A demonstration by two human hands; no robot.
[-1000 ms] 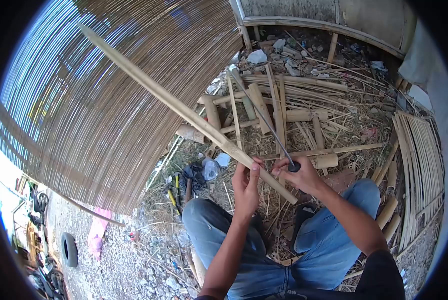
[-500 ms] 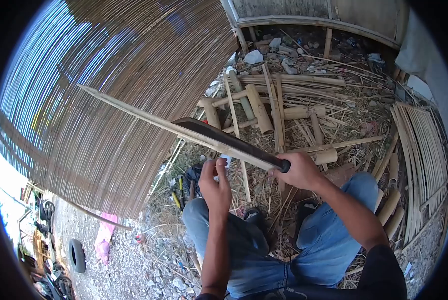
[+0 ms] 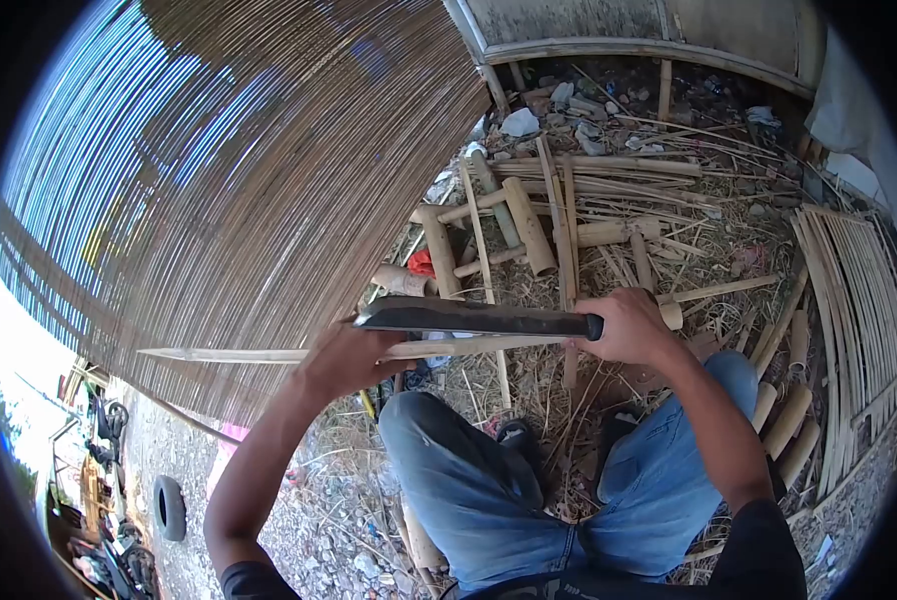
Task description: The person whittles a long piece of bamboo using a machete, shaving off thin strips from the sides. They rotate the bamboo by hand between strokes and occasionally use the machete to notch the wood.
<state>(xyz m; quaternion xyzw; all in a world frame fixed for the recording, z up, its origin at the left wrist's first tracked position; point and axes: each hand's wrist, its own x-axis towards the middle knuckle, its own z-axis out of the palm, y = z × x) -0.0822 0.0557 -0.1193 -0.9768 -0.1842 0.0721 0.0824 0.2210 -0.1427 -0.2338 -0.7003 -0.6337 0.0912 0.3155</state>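
Observation:
My right hand (image 3: 624, 325) is closed round the handle end of a machete (image 3: 479, 319), whose dark blade lies across in front of me, pointing left. A long, pale bamboo strip (image 3: 229, 355) runs just below the blade, its right end up against my right hand and its pointed left end reaching out past my left hand. Around that strip, close to the blade's tip, my left hand (image 3: 344, 358) is closed and hides a short stretch of it.
A slatted bamboo screen (image 3: 259, 200) hangs on the left. Ahead lie a bamboo frame (image 3: 529, 225) and loose strips (image 3: 609, 180) on littered ground. A slatted panel (image 3: 844, 320) leans at right; a tyre (image 3: 170, 508) lies on gravel at lower left.
My left hand has moved up and left from free air and closed on the bamboo strip. The strip and machete have swung from a steep slant to nearly level.

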